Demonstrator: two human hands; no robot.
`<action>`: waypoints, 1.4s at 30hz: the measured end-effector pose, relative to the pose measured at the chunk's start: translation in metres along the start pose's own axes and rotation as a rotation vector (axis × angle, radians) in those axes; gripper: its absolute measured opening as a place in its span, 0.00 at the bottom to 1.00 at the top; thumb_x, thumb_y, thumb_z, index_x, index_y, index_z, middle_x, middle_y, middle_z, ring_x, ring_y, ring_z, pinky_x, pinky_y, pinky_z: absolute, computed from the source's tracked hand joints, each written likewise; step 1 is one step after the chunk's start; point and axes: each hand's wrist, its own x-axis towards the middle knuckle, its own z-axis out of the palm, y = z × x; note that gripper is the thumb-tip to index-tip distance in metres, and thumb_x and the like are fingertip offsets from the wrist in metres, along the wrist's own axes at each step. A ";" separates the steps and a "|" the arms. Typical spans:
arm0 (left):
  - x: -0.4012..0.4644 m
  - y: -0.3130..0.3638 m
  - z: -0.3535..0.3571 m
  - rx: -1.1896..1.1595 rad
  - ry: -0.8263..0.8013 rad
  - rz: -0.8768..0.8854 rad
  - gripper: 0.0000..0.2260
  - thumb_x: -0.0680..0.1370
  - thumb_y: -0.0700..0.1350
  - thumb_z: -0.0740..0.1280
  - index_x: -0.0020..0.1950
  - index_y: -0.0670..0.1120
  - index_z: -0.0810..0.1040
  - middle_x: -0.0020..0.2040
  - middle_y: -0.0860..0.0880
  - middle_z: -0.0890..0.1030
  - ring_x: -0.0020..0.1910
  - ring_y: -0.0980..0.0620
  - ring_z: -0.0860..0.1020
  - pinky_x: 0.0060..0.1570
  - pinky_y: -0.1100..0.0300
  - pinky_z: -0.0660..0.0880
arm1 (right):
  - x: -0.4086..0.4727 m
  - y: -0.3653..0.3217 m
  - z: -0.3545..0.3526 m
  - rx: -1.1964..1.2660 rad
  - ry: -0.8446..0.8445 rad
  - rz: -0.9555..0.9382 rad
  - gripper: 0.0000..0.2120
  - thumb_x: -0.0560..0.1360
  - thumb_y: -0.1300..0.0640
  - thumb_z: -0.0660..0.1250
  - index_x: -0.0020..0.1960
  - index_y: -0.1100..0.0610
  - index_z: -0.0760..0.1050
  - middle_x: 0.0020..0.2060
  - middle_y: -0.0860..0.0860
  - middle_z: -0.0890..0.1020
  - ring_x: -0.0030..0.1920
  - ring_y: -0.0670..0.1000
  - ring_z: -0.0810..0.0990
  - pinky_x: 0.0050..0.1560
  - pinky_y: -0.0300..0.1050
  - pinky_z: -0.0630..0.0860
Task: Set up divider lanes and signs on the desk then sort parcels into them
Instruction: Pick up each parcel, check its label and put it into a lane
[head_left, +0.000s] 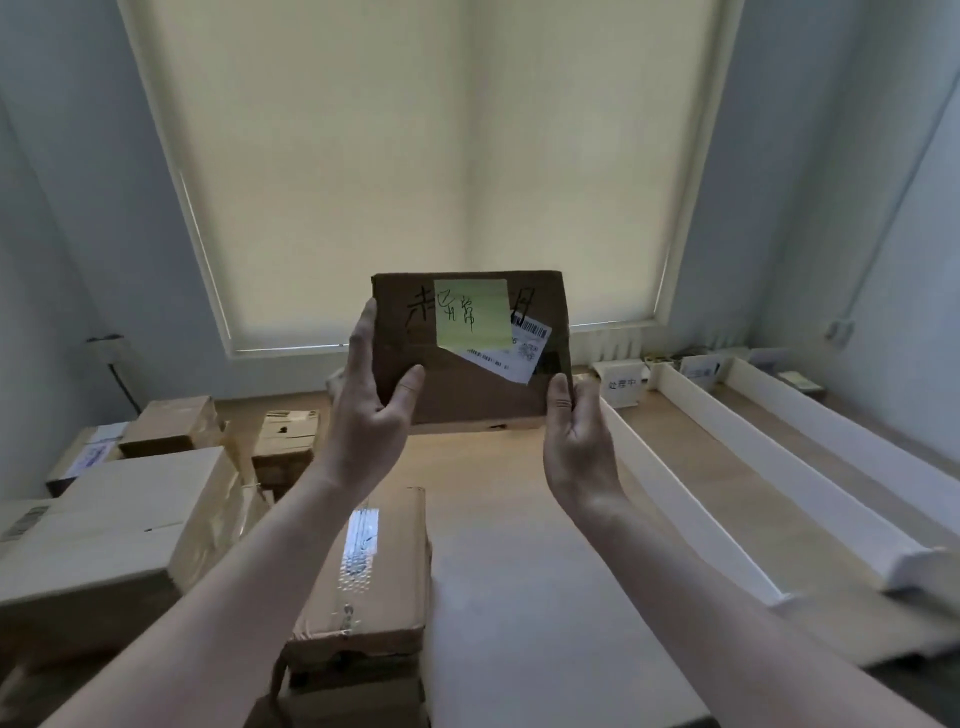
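Both hands hold a flat brown parcel (470, 358) upright above the tabletop (545, 545). The left hand (371, 415) has its grip closed on the parcel's left edge, thumb on the near face; the right hand (574, 441) pinches the lower right corner. A yellow sticky note (472, 314) with handwriting and a white shipping label (511, 356) sit on the near face. White divider lanes (737, 457) run along the right side, with a small sign (621, 384) at their far end. More cardboard boxes (130, 519) are piled at left, and a taped parcel (363, 571) lies near, below the arms.
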 end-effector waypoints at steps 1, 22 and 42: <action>-0.001 0.006 0.013 -0.026 -0.029 -0.008 0.34 0.77 0.57 0.67 0.79 0.72 0.54 0.71 0.56 0.75 0.69 0.38 0.72 0.67 0.36 0.71 | 0.003 0.006 -0.015 -0.029 0.039 -0.042 0.18 0.85 0.40 0.53 0.51 0.55 0.66 0.45 0.54 0.77 0.45 0.53 0.76 0.43 0.52 0.70; -0.112 0.175 0.429 0.194 -0.246 0.454 0.22 0.80 0.45 0.66 0.73 0.41 0.76 0.78 0.46 0.70 0.74 0.45 0.73 0.65 0.41 0.73 | 0.037 0.163 -0.447 -0.587 0.214 -0.332 0.26 0.83 0.71 0.54 0.80 0.61 0.62 0.81 0.53 0.61 0.80 0.46 0.59 0.75 0.29 0.53; -0.004 0.181 0.881 0.169 -0.720 0.355 0.29 0.80 0.60 0.65 0.79 0.52 0.67 0.82 0.54 0.57 0.70 0.39 0.68 0.71 0.42 0.68 | 0.279 0.373 -0.705 -0.781 0.317 0.026 0.25 0.83 0.56 0.61 0.79 0.58 0.66 0.82 0.50 0.60 0.79 0.48 0.62 0.75 0.48 0.67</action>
